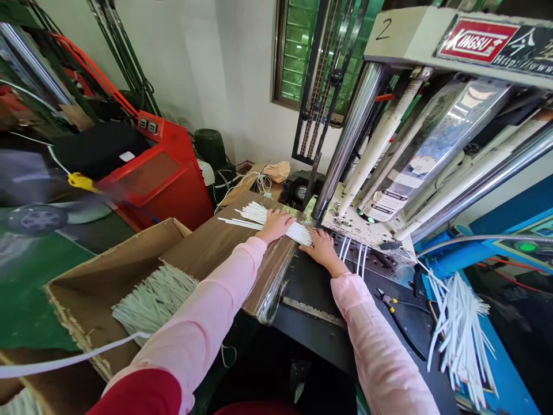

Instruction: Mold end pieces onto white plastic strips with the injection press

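A bundle of white strips (254,214) lies on the brown wood-grain board beside the machine. My left hand (276,225) rests over the middle of the bundle with its fingers wrapped on it. At the bundle's right end is my right hand (320,246), its fingertips touching the strip ends and its thumb apart from the fingers. Several white cords (362,259) stick out from under the machine's lower plate (367,233), just right of my right hand.
An open cardboard box (103,259) holding many white strips stands at the left. Yellow-handled cutters (391,305) and a pile of white strips (460,323) lie at the right. A metal bar (313,311) is near the table's front edge. A fan (38,219) is far left.
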Available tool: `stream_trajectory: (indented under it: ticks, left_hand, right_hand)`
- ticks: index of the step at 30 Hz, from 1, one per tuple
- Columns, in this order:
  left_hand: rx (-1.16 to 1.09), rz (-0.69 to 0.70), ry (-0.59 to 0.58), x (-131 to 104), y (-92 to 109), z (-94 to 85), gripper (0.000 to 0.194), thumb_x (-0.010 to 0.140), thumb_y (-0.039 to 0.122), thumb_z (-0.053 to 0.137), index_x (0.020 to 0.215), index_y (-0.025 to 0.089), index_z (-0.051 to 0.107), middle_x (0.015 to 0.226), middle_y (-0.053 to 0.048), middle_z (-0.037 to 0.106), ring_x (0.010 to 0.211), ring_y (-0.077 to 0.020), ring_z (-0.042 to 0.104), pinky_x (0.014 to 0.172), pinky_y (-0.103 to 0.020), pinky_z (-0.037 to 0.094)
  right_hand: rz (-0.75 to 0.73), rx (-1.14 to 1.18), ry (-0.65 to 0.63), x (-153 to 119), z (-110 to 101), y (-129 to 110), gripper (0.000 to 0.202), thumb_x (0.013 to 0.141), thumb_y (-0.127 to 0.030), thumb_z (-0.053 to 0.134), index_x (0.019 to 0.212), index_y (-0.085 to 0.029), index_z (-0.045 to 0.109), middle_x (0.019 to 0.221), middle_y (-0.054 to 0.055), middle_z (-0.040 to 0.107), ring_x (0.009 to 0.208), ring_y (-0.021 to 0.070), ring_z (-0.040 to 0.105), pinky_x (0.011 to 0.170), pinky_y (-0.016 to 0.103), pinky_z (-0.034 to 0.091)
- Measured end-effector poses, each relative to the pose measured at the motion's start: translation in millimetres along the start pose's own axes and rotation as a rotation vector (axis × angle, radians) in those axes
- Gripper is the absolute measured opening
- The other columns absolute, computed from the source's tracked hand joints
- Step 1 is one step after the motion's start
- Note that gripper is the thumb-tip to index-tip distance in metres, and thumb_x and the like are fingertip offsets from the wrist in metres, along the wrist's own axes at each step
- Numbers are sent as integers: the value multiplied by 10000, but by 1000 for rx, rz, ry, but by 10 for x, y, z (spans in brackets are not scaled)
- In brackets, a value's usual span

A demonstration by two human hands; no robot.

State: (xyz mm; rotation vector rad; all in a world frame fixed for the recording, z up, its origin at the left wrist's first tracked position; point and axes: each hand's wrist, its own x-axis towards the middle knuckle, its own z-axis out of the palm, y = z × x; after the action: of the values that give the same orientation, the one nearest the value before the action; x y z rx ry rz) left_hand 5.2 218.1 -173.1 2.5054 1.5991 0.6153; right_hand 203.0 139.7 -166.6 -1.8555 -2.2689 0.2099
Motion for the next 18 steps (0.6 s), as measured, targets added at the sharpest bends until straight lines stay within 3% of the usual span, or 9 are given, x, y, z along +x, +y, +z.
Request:
stream_trajectory:
  ticks: [4,6,10,12,15,18]
  left_hand:
    - [4,11,-62,-112,37,-98,560,1042,451,300,832,157,728,926,-127,746,969,-253,643,999,-448,352]
    - [8,21,-93,-182,69,-158,532,1027,462,354,804,160,730,891,-126,742,955,-259,650,993,-447,361]
    - [17,33,-108,-286,173,-321,269,970,353,515,996,195,732,1097,-127,718,1103,-303,611,1067,-532,295]
    - [9,50,-109,-317,248,-413,238,953,290,541,1113,225,704,1194,-115,693,1154,-304,594,1101,-557,253]
    - [-58,136,-157,-375,378,-514,236,930,244,572,1130,249,697,1208,-74,695,1164,-276,601,1121,-514,255]
    - [-154,247,-236,-461,506,-518,193,912,218,592,1055,236,720,1133,-48,719,1131,-253,623,1116,-467,269]
  right_hand:
    - [-64,9,-34,-181,-68,-84,645,871,-463,702,1428,-196,516,1258,159,611,1176,306,564,1026,430,401]
    - [-95,20,-62,-279,-91,-110,617,874,-444,705,1418,-211,531,1228,141,626,1149,285,585,1012,401,418]
    - [-115,135,-80,-386,-160,-28,760,807,-409,779,1477,-207,483,1319,155,575,1178,291,588,1019,418,443]
    - [-157,268,-55,-419,-234,74,762,790,-368,793,1472,-211,491,1357,148,569,1201,273,588,1044,410,442]
    - [-182,406,1,-510,-367,228,512,843,-288,728,1338,-211,621,1244,105,670,1132,234,635,1019,386,469]
    - [-113,431,41,-654,-431,306,256,898,-217,638,1141,-200,715,1061,64,741,968,196,688,901,340,518]
